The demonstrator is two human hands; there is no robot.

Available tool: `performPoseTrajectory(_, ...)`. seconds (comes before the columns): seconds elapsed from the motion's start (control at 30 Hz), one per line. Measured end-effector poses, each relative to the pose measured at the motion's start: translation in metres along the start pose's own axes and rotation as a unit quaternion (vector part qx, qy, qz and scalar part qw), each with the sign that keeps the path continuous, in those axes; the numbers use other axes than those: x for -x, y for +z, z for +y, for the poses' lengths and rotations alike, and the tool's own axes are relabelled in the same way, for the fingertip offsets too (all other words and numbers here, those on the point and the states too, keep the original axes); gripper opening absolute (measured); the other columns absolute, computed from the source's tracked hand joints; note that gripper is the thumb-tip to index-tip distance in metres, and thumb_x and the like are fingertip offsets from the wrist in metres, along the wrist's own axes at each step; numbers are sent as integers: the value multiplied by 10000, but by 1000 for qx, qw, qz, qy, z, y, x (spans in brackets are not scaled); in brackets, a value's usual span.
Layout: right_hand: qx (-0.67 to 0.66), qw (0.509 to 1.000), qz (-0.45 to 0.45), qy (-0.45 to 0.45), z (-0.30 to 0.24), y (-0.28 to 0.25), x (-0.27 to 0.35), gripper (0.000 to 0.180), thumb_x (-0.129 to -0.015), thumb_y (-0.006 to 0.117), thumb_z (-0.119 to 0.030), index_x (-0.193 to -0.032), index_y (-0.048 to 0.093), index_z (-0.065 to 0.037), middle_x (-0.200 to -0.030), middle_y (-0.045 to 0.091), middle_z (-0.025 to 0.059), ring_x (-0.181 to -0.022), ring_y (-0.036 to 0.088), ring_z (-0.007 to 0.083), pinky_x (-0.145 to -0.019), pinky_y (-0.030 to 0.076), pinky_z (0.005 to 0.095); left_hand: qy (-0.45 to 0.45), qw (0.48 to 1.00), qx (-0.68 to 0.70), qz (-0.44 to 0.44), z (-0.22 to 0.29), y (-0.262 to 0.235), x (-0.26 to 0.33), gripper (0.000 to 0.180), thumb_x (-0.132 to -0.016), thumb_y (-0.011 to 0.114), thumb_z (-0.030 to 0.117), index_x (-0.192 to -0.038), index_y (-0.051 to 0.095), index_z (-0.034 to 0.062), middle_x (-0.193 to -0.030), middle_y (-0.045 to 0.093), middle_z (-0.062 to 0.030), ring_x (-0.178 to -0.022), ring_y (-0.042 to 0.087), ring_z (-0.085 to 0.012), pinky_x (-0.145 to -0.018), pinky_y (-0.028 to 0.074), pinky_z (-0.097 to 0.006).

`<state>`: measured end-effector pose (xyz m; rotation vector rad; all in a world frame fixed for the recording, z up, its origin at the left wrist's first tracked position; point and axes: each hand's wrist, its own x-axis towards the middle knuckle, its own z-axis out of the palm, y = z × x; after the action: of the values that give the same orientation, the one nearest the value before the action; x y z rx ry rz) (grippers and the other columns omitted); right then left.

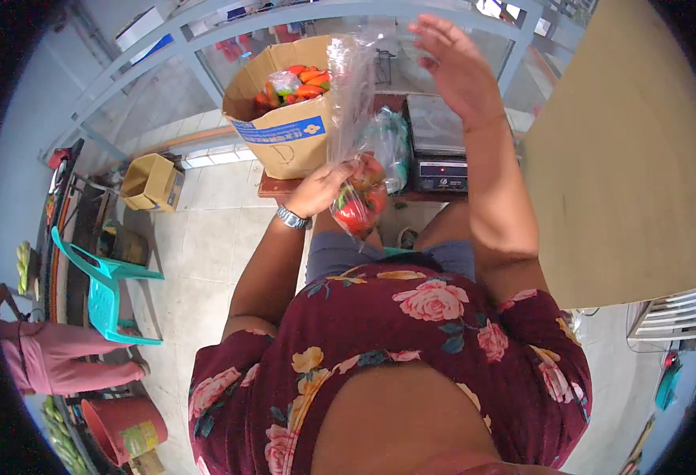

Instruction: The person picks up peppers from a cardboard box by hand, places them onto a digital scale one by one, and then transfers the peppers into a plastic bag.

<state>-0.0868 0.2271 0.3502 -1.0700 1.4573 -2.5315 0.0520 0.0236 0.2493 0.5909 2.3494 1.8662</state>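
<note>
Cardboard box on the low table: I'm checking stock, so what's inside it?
The cardboard box shows red and orange peppers, some bagged in plastic. Its walls hide whatever lies deeper.

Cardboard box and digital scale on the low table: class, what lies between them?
In the head view, between the cardboard box and the scale hangs a clear plastic bag of red peppers, gripped by the left hand.

Premises are presenting as a small produce stall or packing spot. A carton (pixel 285 119) of red and orange peppers is sitting beside a weighing scale (pixel 437 142) on a low bench (pixel 273 187); tiled floor (pixel 213 237), plastic chair (pixel 106 289) and spare box (pixel 152 182) are standing nearby.
</note>
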Motion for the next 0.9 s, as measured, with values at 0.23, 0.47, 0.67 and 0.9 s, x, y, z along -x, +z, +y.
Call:
performPoseTrajectory(0.23, 272, 909, -249, 193, 43, 28, 60, 527, -701, 740, -185, -1176, 540, -75, -1002, 598, 17, -837, 523, 94, -729, 416, 227, 31, 998, 18, -48, -9, 8, -12, 314, -971, 349, 194, -1064, 532, -44, -1122, 577, -101, -1060, 523, -189, -951, 382, -311)
performPoseTrajectory(0.47, 178, 965, -119, 152, 10, 23, 33, 241, -742, 715, -115, -950, 617, -43, -777, 595, -2, -646, 513, 85, -605, 422, 212, 82, 983, -146, -68, -41, 6, -20, 286, -943, 405, 188, -1113, 511, -17, -1005, 599, -99, -984, 550, -193, -881, 419, -323)
performPoseTrajectory(0.67, 47, 998, 19, 42, -25, -51, 20, 134, -782, 662, -95, -901, 601, -84, -805, 609, -7, -733, 587, 118, -616, 457, 215, 4, 994, -92, -62, -27, 1, -12, 307, -958, 368, 198, -1133, 509, -12, -1031, 586, -81, -993, 543, -197, -896, 409, -319)
performPoseTrajectory(0.9, 450, 846, -232, -165, 2, 31, 88, 257, -837, 535, -88, -1092, 535, -54, -1049, 574, 67, -721, 547, 172, -648, 455, 282, -33, 987, -143, -62, -17, -5, -18, 291, -951, 354, 167, -1135, 509, 4, -1017, 583, -96, -976, 548, -207, -878, 418, -323)
